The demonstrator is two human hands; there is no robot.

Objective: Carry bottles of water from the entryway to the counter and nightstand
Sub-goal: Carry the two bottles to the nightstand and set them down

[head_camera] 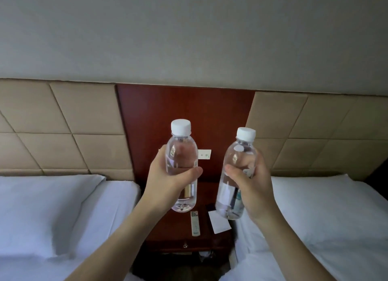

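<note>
My left hand grips a clear water bottle with a white cap, held upright in the air. My right hand holds a second clear water bottle with a white cap, tilted slightly to the right. Both bottles hang above the dark red wooden nightstand, which stands between two beds. My forearms reach in from the bottom of the view.
A remote control, a white card and a dark object lie on the nightstand. A white-sheeted bed is on the left and another bed on the right. A switch plate sits on the wooden panel behind.
</note>
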